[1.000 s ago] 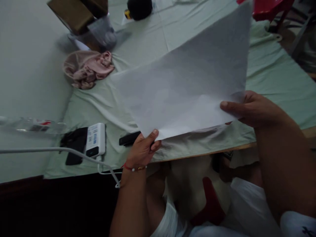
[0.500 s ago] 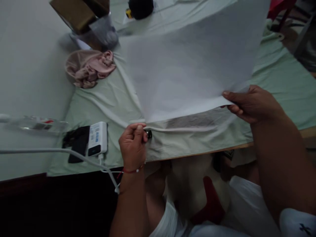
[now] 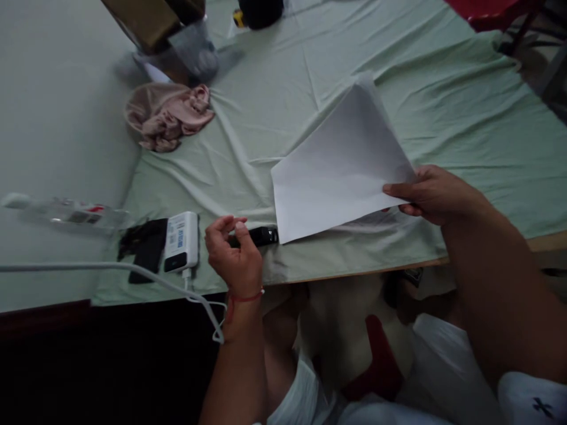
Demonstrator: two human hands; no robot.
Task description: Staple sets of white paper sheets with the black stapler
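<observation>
White sheets of paper (image 3: 332, 183) tilt above the near part of the table. My right hand (image 3: 429, 192) pinches their right-hand edge, thumb on top and fingers beneath. My left hand (image 3: 233, 254), with a red string bracelet on its wrist, hovers left of the paper's near corner. Its fingers are loosely curled and apart from the thumb, with nothing gripped. Just behind it lies a black object shaped like a stapler (image 3: 264, 236), partly hidden by the fingers, its shiny end close to the paper corner.
A white power bank (image 3: 181, 242) with a cable (image 3: 133, 270) lies left, beside a dark flat item (image 3: 148, 251). Farther back are pink cloth (image 3: 177, 118), a clear bin (image 3: 192, 53) with a cardboard box (image 3: 146, 23), and a black item (image 3: 261, 12). Green cloth (image 3: 478, 147) covers the table.
The paper has dropped lower and its far end has swung down toward the table. My left hand has drawn a little left and loosened its fingers, uncovering more of the black object.
</observation>
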